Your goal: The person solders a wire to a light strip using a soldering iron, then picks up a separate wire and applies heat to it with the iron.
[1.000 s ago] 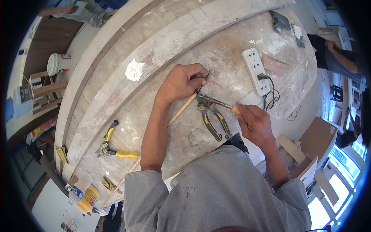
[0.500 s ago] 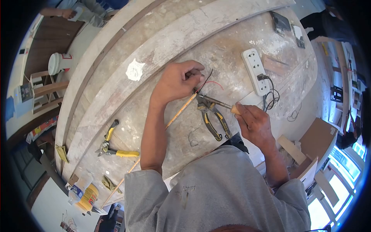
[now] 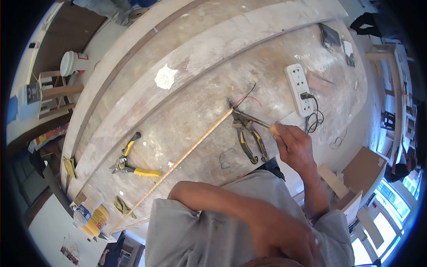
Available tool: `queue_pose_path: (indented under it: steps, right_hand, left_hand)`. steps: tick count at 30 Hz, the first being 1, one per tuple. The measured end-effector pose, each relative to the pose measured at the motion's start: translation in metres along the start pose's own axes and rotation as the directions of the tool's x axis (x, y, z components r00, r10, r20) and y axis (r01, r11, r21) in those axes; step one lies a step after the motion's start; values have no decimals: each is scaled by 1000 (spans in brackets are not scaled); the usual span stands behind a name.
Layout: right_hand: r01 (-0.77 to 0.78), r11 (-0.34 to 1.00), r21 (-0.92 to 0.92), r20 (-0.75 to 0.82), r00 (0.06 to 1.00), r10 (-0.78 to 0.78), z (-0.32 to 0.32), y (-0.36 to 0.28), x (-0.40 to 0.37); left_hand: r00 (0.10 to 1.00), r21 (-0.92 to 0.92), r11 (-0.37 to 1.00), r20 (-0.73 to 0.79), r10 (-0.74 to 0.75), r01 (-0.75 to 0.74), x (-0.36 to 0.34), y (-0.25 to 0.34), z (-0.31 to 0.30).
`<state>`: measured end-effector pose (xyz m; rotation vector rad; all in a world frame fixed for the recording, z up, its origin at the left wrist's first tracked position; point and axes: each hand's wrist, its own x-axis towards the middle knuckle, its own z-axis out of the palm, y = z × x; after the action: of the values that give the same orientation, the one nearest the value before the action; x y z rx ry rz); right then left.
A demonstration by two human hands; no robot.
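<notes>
My right hand (image 3: 296, 147) grips the wooden handle (image 3: 275, 129) of a thin metal-shafted tool like a soldering iron. Its tip reaches the end of a long narrow orange-white strip (image 3: 191, 150), by the jaws of yellow-black pliers (image 3: 247, 133). From that end a black wire (image 3: 247, 92) and a red wire (image 3: 257, 99) stick out. My left hand (image 3: 287, 240) is low across my body, against the grey shirt, touching neither strip nor wires; its fingers are blurred and mostly hidden.
Yellow-handled snips (image 3: 129, 169) lie on the worktable (image 3: 195, 120) at the left. A white power strip (image 3: 299, 91) with a black plug and cable is at the right, with two dark flat objects beyond. A curved board (image 3: 213, 42) crosses the far side. Bottles (image 3: 95, 220) stand lower left.
My left hand has left the wire end and swung down across my body. My right hand keeps the tool in about the same place. The view has shifted slightly.
</notes>
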<state>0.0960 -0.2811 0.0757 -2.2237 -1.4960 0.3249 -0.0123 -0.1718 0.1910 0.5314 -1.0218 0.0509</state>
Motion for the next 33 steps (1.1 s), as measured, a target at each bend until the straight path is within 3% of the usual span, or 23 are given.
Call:
queue_pose_path:
  steps: [1,2,6,12,17,23,26,28,29,31,33]
  right_hand:
    - [0,1000,1,-5,1000,0,0,0,0]
    - [-3,1000,3,-11,1000,3,0,-1,0]
    - [10,1000,5,-27,1000,-10,2,0,0]
    - [6,1000,-12,-35,999,-6,3,0,1]
    - [17,1000,2,-35,999,-17,4,2,1]
    - [17,1000,15,-28,999,-17,3,5,2]
    - [14,1000,12,-30,999,-13,4,5,1]
    - [16,1000,13,-26,1000,-16,3,5,2]
    - [20,1000,12,-23,1000,-20,3,5,2]
    - [18,1000,14,-28,999,-17,2,4,2]
    - [17,1000,16,-32,999,-16,2,5,2]
  left_hand:
    - [988,-299,946,52,149,-127,19,-14,8]
    - [951,-577,788,57,302,-216,27,-19,12]
    - [912,-745,624,53,406,-235,59,-47,29]
    - [896,-776,573,25,443,-262,79,-64,42]
    - [904,-701,638,-20,427,-317,80,-77,37]
    - [926,-314,872,-171,338,-376,41,-62,23]
    - [937,-18,967,-253,240,-253,-4,-38,8]
    - [949,274,961,-291,123,-40,-44,-12,-7]
    - [922,317,946,-382,58,72,-66,3,-11]
    - [812,394,856,-581,-49,334,-110,34,-6]
    - [639,474,621,-767,-57,624,-141,59,5]
